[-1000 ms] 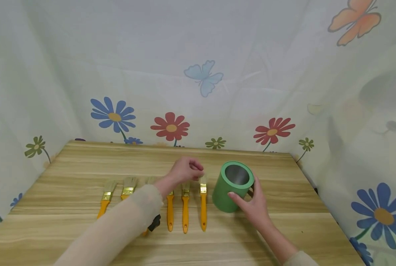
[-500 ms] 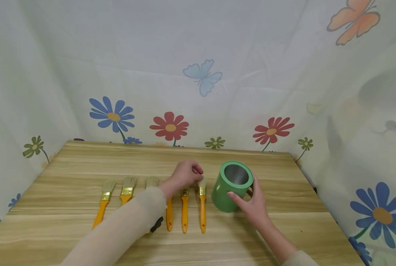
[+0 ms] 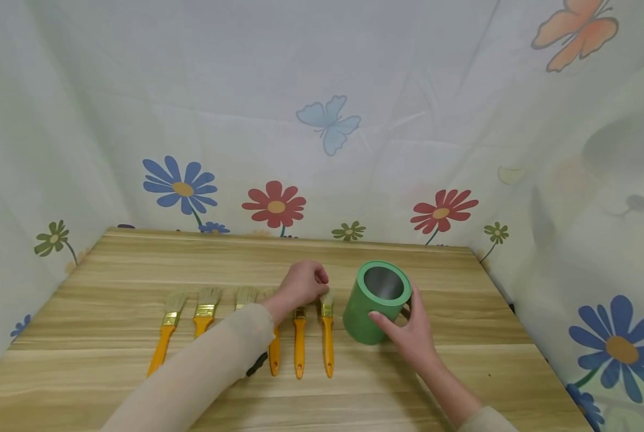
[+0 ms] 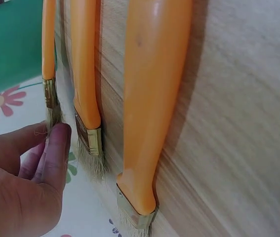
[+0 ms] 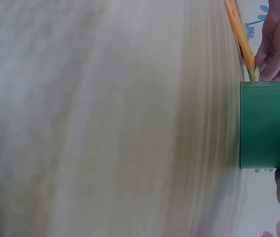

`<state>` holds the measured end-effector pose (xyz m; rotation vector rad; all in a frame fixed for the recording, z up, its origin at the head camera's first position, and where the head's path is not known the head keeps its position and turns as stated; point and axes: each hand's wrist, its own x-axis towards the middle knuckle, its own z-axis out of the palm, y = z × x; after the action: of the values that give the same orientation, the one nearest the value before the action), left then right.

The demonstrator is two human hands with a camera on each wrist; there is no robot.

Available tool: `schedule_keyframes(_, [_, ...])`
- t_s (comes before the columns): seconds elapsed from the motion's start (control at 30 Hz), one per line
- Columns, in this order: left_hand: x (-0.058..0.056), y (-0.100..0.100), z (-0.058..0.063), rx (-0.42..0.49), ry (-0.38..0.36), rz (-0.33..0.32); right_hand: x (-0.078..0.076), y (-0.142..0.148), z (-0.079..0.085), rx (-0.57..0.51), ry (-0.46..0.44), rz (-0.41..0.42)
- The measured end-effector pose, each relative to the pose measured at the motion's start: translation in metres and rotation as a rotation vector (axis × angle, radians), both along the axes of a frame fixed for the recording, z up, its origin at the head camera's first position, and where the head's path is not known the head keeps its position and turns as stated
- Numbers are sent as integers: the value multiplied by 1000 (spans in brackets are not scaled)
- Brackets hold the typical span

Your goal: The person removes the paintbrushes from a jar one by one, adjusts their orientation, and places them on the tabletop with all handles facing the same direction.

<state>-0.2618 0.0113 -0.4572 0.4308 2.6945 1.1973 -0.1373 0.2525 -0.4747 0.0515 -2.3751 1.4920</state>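
Observation:
A row of paintbrushes with orange handles lies on the wooden table (image 3: 435, 390), bristles pointing away. My left hand (image 3: 302, 283) reaches over the row to the rightmost paintbrush (image 3: 328, 345). In the left wrist view, thumb and fingertips (image 4: 60, 136) pinch its pale bristles. Beside them the neighbouring paintbrush (image 4: 85, 64) and a nearer paintbrush (image 4: 152, 98) show large. My right hand (image 3: 416, 333) grips an upright green can (image 3: 366, 318) from the right, thumb on its front. Its inside is grey metal, and its other fingers' side is partly hidden behind the can.
To the left lie further paintbrushes, including the leftmost paintbrush (image 3: 165, 336); my left sleeve (image 3: 208, 366) covers parts of the middle ones. Behind the table hangs a white cloth (image 3: 219, 138) printed with flowers and butterflies.
My left hand has come slightly down and nearer, its fingertips closing on the rightmost paintbrush's bristles. My right hand and the green can have stayed in place.

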Motion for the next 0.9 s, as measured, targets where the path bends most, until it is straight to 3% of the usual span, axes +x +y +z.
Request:
schedule_keyframes(0.5, [6, -8, 11, -90, 72, 37, 1, -2, 2, -3, -2, 4])
schedule_keyframes(0.9, [7, -26, 44, -65, 127, -15, 2, -1, 2, -1, -10, 3])
